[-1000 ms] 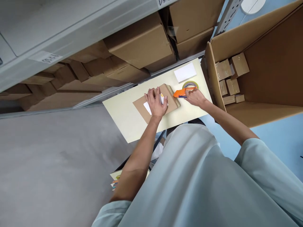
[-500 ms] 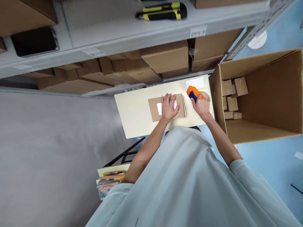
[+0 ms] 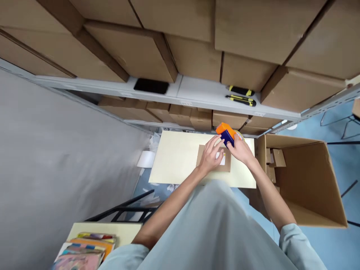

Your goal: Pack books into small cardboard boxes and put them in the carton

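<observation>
My right hand is closed around the handle of an orange and dark-blue tape dispenser, raised over the cream tabletop. A roll of tape shows partly behind that hand. My left hand is open, fingers stretched out, its fingertips right by the dispenser's blue part; whether they touch it I cannot tell. Beneath lies a flat brown cardboard box with a white label, partly covered by the left hand.
A large open carton with several small boxes stands to the right. Shelves ahead hold brown boxes, a black phone and two utility knives. A second table at lower left bears a stack of colourful packets. A grey wall rises on the left.
The view has tilted up, showing more shelf. My left hand has come off the box's surface toward the tape dispenser, while my right hand has brought the dispenser left, over the box's far edge.
</observation>
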`<state>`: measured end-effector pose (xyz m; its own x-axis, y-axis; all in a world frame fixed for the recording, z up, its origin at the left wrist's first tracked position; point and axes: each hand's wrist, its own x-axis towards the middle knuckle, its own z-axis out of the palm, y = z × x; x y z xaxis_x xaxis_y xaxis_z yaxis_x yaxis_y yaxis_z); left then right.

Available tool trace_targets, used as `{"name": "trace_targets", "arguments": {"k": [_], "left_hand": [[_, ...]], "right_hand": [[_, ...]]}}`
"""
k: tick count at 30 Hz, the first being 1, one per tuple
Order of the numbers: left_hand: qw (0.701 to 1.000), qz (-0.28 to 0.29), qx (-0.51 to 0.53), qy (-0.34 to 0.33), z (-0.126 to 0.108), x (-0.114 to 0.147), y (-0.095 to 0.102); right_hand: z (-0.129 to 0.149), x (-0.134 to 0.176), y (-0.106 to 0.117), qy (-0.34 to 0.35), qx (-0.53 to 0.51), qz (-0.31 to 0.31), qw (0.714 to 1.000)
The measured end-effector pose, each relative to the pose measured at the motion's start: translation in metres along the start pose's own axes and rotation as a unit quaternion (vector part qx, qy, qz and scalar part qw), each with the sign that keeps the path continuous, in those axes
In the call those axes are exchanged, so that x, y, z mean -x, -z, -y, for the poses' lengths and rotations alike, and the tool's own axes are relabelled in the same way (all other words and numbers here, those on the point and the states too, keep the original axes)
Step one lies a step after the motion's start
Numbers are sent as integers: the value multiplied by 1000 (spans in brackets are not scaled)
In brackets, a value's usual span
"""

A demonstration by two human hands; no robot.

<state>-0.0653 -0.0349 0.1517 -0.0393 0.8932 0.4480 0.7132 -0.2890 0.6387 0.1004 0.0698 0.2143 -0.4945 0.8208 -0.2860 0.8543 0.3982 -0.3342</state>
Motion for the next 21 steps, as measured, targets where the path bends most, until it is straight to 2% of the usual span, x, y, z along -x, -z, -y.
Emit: {"name": "trace_targets", "arguments": {"k": [4, 8, 11, 14, 17, 21], "left_hand": [[999, -44, -15, 0, 23, -43, 42], [998, -59, -23, 20, 58, -93, 73], [998, -41, -22, 32, 82, -123, 87], [999, -19, -25, 37, 96, -137, 100], [999, -3, -29, 38, 102, -135, 110], [999, 8, -25, 43, 106, -125, 115]], "right_hand": [[53, -57, 44, 92, -16, 17, 996], [94, -121, 80, 166, 40, -17, 985], [117, -160, 98, 145, 113, -36, 982], [131, -188, 106, 87, 146, -31, 985], [136, -205, 105, 44, 145, -20, 988], [134, -216, 100, 29, 132, -23, 991]]}}
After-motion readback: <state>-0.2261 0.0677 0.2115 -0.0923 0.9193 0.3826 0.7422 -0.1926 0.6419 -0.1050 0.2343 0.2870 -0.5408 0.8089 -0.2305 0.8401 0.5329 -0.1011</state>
